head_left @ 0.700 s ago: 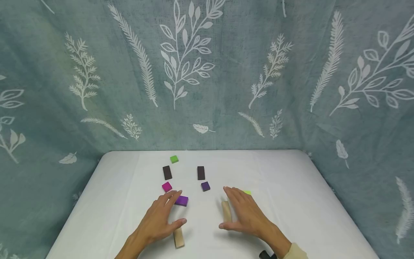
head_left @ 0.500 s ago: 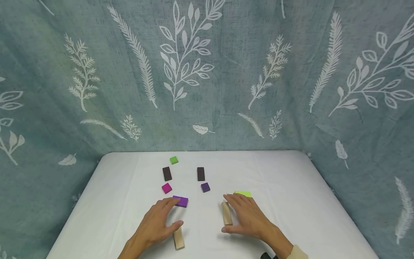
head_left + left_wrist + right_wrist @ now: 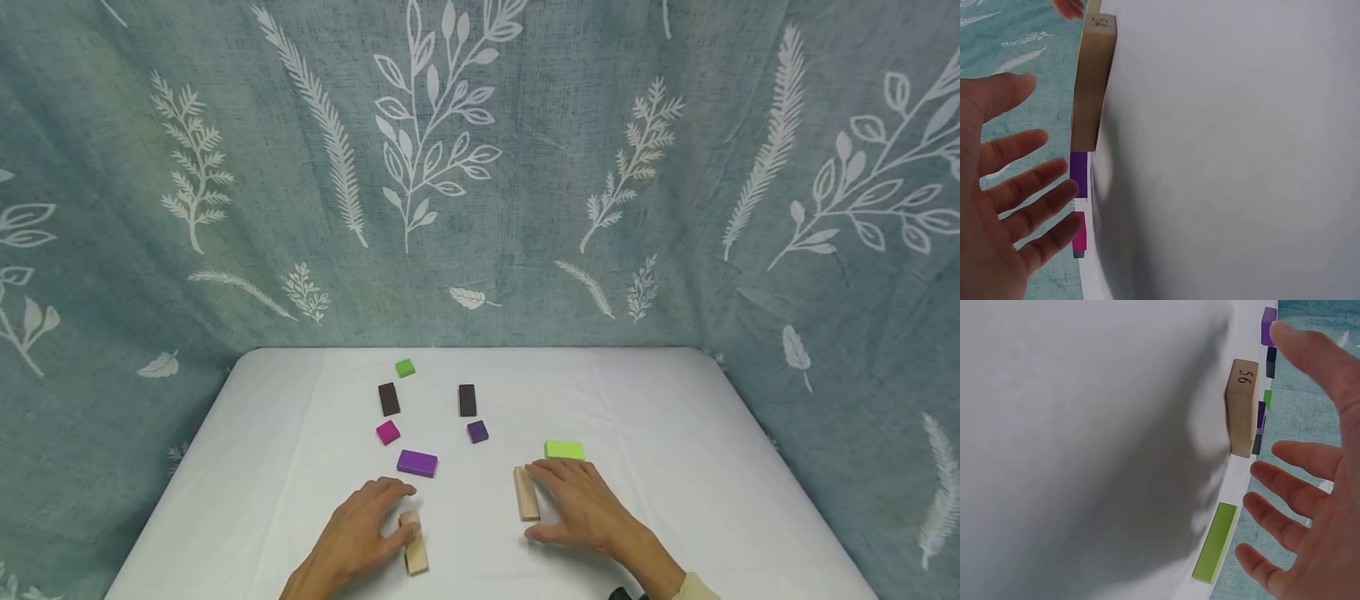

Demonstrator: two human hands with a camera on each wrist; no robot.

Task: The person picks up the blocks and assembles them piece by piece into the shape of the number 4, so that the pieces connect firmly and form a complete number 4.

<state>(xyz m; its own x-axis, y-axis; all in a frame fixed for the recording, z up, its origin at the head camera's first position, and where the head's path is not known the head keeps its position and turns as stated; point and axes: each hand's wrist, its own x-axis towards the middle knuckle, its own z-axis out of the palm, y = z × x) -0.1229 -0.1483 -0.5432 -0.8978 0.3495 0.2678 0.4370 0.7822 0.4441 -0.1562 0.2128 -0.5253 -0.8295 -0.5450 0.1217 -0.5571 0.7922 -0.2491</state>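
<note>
Over the near left of the table my left hand point(image 3: 358, 529) is spread beside a plain wooden block point(image 3: 414, 546), its thumb overlapping the block in the head view. The left wrist view shows that hand's fingers apart, with nothing between them and the wooden block point(image 3: 1094, 81). My right hand point(image 3: 581, 508) hovers just right of a second wooden block point(image 3: 527, 494), thumb and fingers parted. In the right wrist view this block point(image 3: 1243, 409) bears the number 56 on its end. A lime green block point(image 3: 564, 450) lies just beyond the right fingertips.
A purple block point(image 3: 417, 463) lies ahead of the left hand. Farther back are a magenta cube point(image 3: 387, 432), a dark purple cube point(image 3: 477, 431), two black blocks point(image 3: 388, 399) and a green piece point(image 3: 405, 367). A patterned curtain point(image 3: 480, 167) hangs behind the white table point(image 3: 637, 400).
Both hands have drawn nearer the table's front edge, each coming closer to its wooden block. The purple and lime green blocks are now uncovered. The blocks stay in place.
</note>
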